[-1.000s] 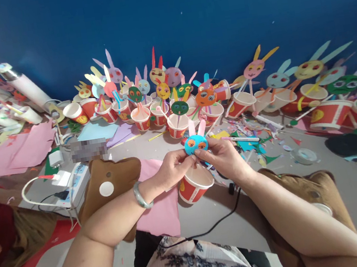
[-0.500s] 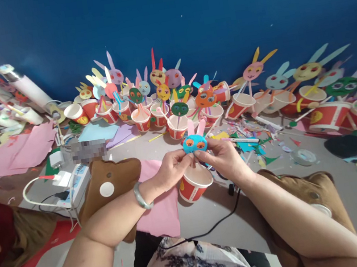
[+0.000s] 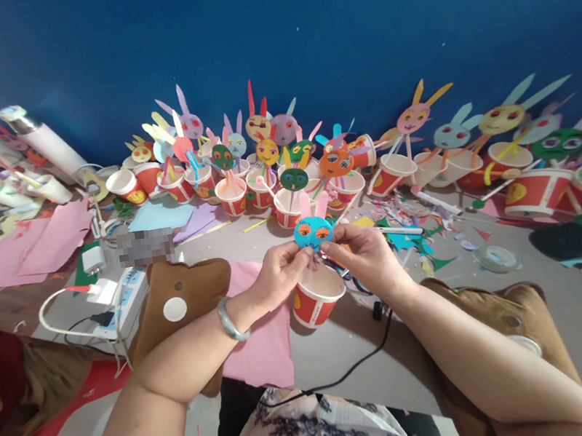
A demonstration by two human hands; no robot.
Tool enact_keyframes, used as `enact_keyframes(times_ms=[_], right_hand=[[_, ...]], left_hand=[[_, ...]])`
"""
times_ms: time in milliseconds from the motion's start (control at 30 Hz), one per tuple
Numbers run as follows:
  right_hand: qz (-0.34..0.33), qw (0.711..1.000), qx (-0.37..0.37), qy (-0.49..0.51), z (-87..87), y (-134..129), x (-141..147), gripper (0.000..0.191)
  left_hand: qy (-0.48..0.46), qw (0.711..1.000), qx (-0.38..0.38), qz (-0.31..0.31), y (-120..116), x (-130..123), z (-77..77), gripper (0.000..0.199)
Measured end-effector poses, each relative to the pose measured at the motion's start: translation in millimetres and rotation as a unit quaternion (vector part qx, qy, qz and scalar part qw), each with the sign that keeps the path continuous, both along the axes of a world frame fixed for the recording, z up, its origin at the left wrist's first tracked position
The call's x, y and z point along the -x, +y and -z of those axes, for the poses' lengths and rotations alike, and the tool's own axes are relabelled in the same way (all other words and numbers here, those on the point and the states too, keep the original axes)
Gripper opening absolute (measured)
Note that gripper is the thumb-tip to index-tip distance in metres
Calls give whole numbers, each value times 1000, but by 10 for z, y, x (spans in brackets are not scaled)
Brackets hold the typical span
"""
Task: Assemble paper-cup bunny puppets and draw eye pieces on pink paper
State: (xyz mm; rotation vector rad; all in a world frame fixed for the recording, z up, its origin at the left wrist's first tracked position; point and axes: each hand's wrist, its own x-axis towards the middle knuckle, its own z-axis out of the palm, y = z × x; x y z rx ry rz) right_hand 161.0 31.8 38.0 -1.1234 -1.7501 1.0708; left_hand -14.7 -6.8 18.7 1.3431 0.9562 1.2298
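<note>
A blue paper rabbit face (image 3: 313, 231) with pink ears, orange eye patches and drawn lashes is held upright between my two hands. My left hand (image 3: 284, 271) pinches its left edge with thumb and fingertips. On the opposite side, my right hand (image 3: 368, 256) grips the lower right edge, its thumb in front. Directly below stands a red and white paper cup (image 3: 320, 302); a strip shows at its back rim under the face, though how the two are joined is hidden.
Behind my hands are several cups with paper rabbit heads (image 3: 294, 179). Coloured paper scraps (image 3: 410, 237) lie to the right, pink paper (image 3: 256, 327) left of the cup. A power strip (image 3: 126, 303) and brown cushions (image 3: 191, 285) flank my arms; a black cable (image 3: 344, 379) crosses in front.
The rabbit face has shifted slightly left and up. My right hand has moved a little left, and its thumb uncovers more of the drawn mouth. Both hands keep their hold.
</note>
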Motion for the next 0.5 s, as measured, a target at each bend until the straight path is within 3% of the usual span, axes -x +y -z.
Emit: enact_keyframes(times_ms=[500], right_hand=[[-2,1000,2,-1,-25,-7,6,23]], left_hand=[[-29,999,20,-1,10,-13,100,44]])
